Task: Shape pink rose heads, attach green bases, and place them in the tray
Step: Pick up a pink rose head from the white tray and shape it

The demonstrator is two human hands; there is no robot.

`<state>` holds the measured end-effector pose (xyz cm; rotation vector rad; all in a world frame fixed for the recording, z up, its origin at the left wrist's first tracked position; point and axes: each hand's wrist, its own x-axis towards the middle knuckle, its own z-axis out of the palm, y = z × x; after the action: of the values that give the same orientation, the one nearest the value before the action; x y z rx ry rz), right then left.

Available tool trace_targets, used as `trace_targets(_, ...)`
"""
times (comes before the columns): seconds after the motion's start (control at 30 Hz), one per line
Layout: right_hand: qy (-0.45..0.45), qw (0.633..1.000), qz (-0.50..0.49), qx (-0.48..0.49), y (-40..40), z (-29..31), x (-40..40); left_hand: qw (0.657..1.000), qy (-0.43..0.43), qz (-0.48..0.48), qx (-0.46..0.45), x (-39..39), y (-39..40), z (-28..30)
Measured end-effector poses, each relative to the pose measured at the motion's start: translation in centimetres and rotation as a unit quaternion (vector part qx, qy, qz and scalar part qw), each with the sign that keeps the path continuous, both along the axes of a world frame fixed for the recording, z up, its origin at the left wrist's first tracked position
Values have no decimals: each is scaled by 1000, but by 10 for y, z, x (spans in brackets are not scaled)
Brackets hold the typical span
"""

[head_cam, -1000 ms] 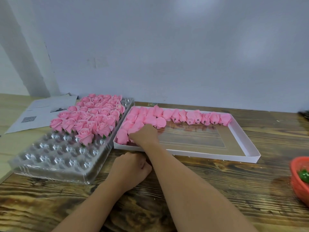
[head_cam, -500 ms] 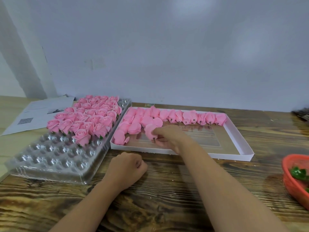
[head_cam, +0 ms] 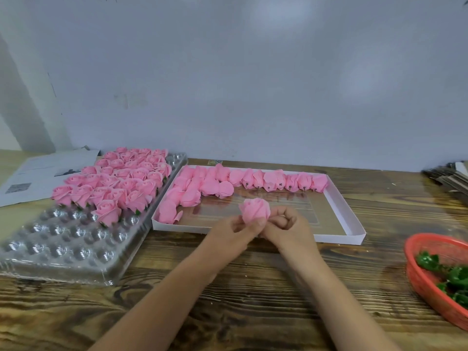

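Two hands on one pink rose head: our left hand and right hand both pinch its base, above the white box's front edge.

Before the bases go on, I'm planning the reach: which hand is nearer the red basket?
Right. The right hand sits on the basket's side; the left hand lies beyond it.
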<state>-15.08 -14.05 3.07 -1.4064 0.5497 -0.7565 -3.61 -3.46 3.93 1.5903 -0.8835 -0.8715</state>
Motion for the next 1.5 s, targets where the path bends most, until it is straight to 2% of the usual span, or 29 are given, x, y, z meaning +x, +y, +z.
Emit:
trace_targets(0.1,-32,999,2,-44,3,-5,0,997,62,-16,-48,-12,-13,1)
trace_targets(0.27,-36,994,23,-97,5,-6,-1,988,95,-11,-125,-10,-18,1)
trace_targets(0.47,-53,995,79,-34,10,-7,2,977,157,-46,-135,-1,-9,-4)
trace_targets(0.73,-68,981,164,77,9,-5,-2,970,198,-91,-107,-1,0,0)
trace_targets(1.07,-36,987,146,48,12,-4,-3,978,165,-84,-93,0,1,0)
trace_targets(1.37,-42,976,184,110,14,3,-5,972,182,-78,-125,-3,-2,-2)
trace_targets(1.43,-41,985,149,76,19,1,-3,972,192,-45,-129,-5,-3,-2)
trace_targets(1.5,-20,995,99,-2,26,-1,0,964,223,10,-143,-8,-5,-4)
